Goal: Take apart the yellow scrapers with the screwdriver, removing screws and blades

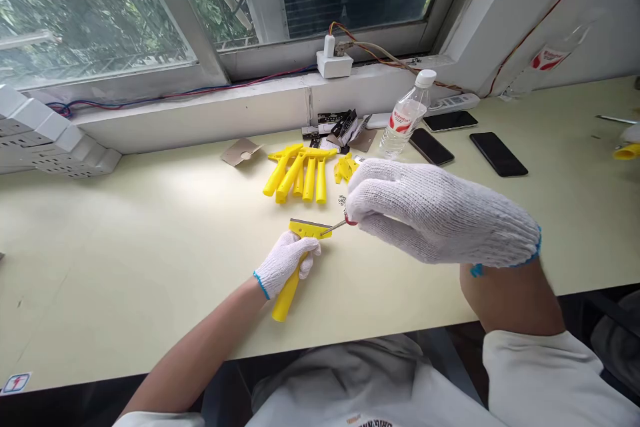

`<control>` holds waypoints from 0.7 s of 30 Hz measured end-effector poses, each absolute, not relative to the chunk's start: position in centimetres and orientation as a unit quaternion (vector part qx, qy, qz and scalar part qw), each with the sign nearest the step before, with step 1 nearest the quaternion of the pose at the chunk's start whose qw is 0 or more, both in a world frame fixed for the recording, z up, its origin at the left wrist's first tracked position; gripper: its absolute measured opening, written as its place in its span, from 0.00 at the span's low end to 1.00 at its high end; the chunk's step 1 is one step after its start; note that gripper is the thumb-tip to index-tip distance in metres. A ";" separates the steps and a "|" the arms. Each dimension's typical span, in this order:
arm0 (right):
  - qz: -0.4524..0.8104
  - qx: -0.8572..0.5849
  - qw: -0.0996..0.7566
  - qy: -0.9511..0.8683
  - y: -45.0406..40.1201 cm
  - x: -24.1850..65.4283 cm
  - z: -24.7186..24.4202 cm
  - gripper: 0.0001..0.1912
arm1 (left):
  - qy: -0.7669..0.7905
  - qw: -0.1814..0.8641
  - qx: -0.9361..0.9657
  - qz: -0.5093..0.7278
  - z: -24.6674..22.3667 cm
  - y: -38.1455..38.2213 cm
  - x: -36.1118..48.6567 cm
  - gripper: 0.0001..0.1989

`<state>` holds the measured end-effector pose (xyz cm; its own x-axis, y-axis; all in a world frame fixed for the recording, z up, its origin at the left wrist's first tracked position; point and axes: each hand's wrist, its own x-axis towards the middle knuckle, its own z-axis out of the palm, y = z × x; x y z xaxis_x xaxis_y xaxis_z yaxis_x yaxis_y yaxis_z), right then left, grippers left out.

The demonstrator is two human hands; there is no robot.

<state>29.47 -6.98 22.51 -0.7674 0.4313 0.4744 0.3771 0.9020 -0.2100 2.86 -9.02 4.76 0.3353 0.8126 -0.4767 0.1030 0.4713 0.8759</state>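
My left hand, in a white knitted glove, is wrapped round the neck of a yellow scraper. A dark blade edge runs along the scraper's head, which faces the window. In my gloved right hand is a screwdriver; its thin shaft points left and the tip meets the right part of the scraper's head. Most of its red handle is hidden in my fingers. Just beyond lie several yellow scraper handles, small yellow pieces and a little heap of screws, partly covered by my right hand.
A water bottle stands behind my right hand, near several dark phones. Torn black packaging and a cardboard piece lie by the window wall. White power strips sit at the left. Another yellow handle is at the right edge.
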 end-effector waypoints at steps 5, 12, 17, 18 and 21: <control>-0.129 -0.271 0.285 -0.910 -6.8 29.3 21.1 0.14 | 0.518 0.681 0.447 0.260 4.8 -9.1 2.9 0.10; -0.017 -0.284 0.272 -0.919 -7.0 28.6 21.7 0.07 | 0.526 0.679 0.438 0.266 5.0 -9.0 3.0 0.10; 0.075 -0.215 0.240 -0.944 -6.7 30.0 22.2 0.09 | 0.521 0.684 0.434 0.269 4.7 -9.0 3.0 0.10; 0.064 -0.227 0.232 -0.944 -6.8 30.2 22.2 0.09 | 0.520 0.686 0.432 0.269 4.7 -9.0 2.9 0.10; 0.018 -0.286 0.224 -0.932 -7.5 30.4 22.1 0.07 | 0.523 0.688 0.425 0.269 4.6 -9.0 3.0 0.09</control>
